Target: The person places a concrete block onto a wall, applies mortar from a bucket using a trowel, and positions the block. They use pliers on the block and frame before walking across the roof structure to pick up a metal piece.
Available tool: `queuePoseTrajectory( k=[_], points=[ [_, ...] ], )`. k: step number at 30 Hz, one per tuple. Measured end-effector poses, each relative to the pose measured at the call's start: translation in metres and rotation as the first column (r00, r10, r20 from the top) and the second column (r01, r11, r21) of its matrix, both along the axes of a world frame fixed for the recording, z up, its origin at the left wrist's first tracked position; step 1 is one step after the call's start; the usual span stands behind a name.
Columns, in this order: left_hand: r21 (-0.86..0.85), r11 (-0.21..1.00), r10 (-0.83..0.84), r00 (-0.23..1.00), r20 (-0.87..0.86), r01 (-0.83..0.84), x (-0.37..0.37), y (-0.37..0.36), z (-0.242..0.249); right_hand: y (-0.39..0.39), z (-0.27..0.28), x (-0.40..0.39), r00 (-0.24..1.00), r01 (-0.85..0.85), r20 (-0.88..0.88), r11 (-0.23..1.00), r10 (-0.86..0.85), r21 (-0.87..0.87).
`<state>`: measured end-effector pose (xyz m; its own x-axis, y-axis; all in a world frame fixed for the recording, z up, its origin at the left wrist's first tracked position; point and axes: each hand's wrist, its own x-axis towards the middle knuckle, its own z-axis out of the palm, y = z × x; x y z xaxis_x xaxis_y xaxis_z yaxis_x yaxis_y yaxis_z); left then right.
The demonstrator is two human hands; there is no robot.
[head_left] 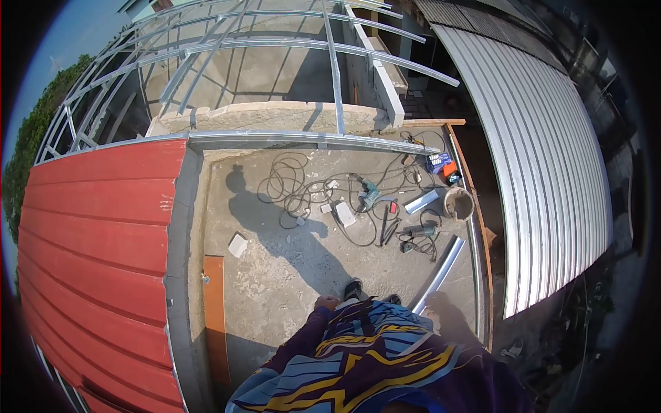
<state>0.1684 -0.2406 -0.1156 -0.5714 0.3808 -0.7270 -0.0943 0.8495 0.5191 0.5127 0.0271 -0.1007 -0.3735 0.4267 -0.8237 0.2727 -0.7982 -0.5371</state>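
My left hand (326, 303) hangs low in front of my patterned shirt, fingers curled in, with nothing visible in it. My right hand (442, 304) is smeared by motion on the other side and overlaps the lower end of a long metal channel (444, 268) on the concrete floor. Ahead lie a teal corded power drill (370, 193), a second teal power tool (415, 233) and a short piece of metal channel (421, 202). My shoe (353, 288) shows just beyond the left hand.
Tangled black cables (296, 186) spread over the floor among white block pieces (344, 214). A bucket (458, 204) and blue box (438, 162) stand right. An orange strip (215, 310) lies left, beside red roofing (103, 248). Metal framing (334, 69) spans ahead; a corrugated roof (537, 165) lies beyond the right edge.
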Motion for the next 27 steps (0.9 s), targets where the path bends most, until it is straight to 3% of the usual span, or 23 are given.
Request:
queuePoseTrajectory(
  k=[6, 8, 10, 15, 19, 21, 22, 24, 25, 27],
  points=[
    [0.026, 0.999, -0.032, 0.999, -0.017, 0.032, -0.003, -0.001, -0.008, -0.006, 0.005, -0.009, 0.976, -0.115, 0.199, 0.986, 0.089, 0.121],
    [0.031, 0.999, -0.028, 1.000, 0.011, 0.028, -0.005, 0.001, -0.005, -0.007, 0.008, -0.008, 0.993, -0.062, 0.105, 0.993, 0.051, 0.099],
    [0.022, 1.000, -0.009, 1.000, 0.019, 0.009, -0.005, 0.003, 0.000, -0.011, 0.028, -0.016, 0.961, -0.133, 0.256, 0.986, 0.104, 0.098],
    [0.036, 0.998, -0.057, 0.998, -0.017, 0.058, -0.007, 0.003, -0.005, -0.013, 0.008, -0.009, 0.946, -0.199, 0.289, 0.968, 0.149, 0.152],
    [0.036, 0.995, -0.092, 0.995, -0.049, 0.094, -0.007, 0.004, -0.005, -0.009, -0.005, 0.000, 0.963, -0.175, 0.225, 0.978, 0.147, 0.110],
    [0.026, 0.995, -0.091, 0.995, -0.036, 0.092, -0.009, 0.005, -0.006, -0.008, -0.023, 0.008, 0.991, -0.113, 0.069, 0.993, 0.111, 0.020],
    [0.016, 0.996, -0.089, 0.996, -0.020, 0.089, -0.009, 0.005, -0.007, -0.011, -0.030, 0.011, 0.992, -0.105, 0.071, 0.994, 0.104, 0.014],
    [0.022, 0.995, -0.100, 0.995, -0.017, 0.100, -0.010, 0.005, -0.006, -0.015, -0.042, 0.014, 0.905, -0.414, 0.212, 0.881, 0.370, 0.229],
    [0.035, 0.994, -0.100, 0.995, -0.017, 0.100, -0.011, 0.006, -0.005, -0.011, -0.050, 0.019, 0.976, -0.206, 0.088, 0.977, 0.200, 0.063],
    [0.031, 0.992, -0.120, 0.993, -0.022, 0.120, -0.012, 0.006, -0.002, -0.013, -0.044, 0.013, 0.986, -0.131, 0.107, 0.990, 0.125, 0.054]
  ],
)
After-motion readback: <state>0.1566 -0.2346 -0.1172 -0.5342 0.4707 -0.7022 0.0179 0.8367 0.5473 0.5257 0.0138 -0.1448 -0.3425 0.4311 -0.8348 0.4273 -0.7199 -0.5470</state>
